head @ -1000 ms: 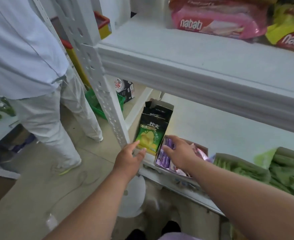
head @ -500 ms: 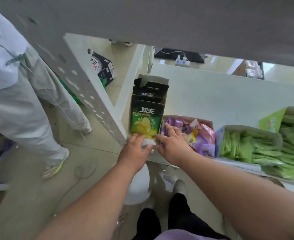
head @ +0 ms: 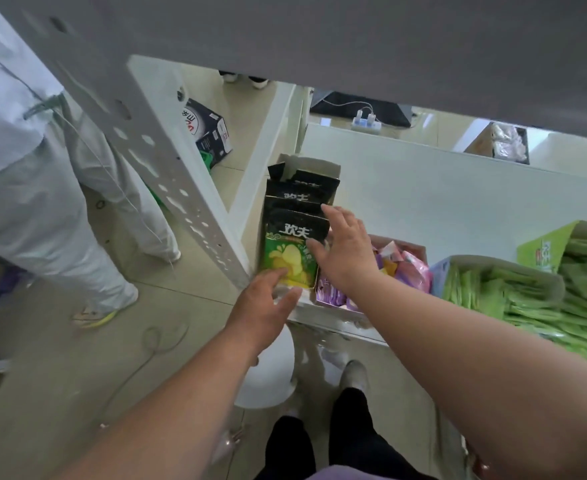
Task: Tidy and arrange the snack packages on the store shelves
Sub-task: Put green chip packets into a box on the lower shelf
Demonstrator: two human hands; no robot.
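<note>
A row of black-and-green chip packets (head: 290,244) stands upright in an open carton at the left end of the white bottom shelf (head: 441,188). My left hand (head: 268,304) touches the lower front edge of the first packet, fingers apart. My right hand (head: 344,252) lies flat and open against the right side of the row. Just right of it sits a box of purple and pink snack packs (head: 403,268), partly hidden by my right forearm.
Two boxes of green stick packs (head: 513,292) fill the shelf to the right. A perforated white upright (head: 153,157) stands left of the chips. A person in white clothes (head: 39,181) stands on the floor at left. A white stool (head: 268,372) is below my hands.
My right hand has left the purple-pack box and moved up against the right side of the chip packets. The view has dropped below the upper shelf. My left hand stays at the front packet.
</note>
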